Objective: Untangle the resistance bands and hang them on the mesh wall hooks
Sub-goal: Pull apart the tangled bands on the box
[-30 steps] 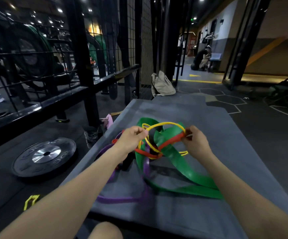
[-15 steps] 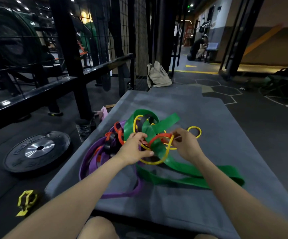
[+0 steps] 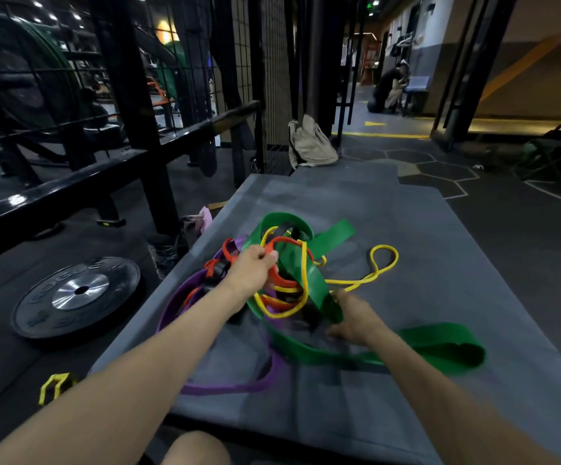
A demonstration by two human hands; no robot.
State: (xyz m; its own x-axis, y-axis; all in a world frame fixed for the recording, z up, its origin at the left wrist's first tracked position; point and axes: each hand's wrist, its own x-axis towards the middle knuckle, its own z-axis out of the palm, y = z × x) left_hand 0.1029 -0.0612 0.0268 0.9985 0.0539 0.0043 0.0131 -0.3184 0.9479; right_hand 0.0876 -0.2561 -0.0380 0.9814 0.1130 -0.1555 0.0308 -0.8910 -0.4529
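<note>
Yellow band (image 3: 378, 270) pinched in curled left hand (image 3: 251, 270), blurred right hand (image 3: 353, 318) gripping green band (image 3: 309, 280), grey mat (image 3: 406, 229)

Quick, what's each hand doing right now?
Left hand: pinches the yellow band in the tangle.
Right hand: blurred at the green band; grip cannot be told.

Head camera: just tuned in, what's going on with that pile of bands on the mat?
A person is picking apart a tangle of resistance bands on the grey mat. The left hand grips strands at the top of the knot, where the yellow band and orange band cross the wide green band. The right hand is blurred, low by the green band. The purple band trails underneath. Nothing is hung on the mesh wall yet.
</note>
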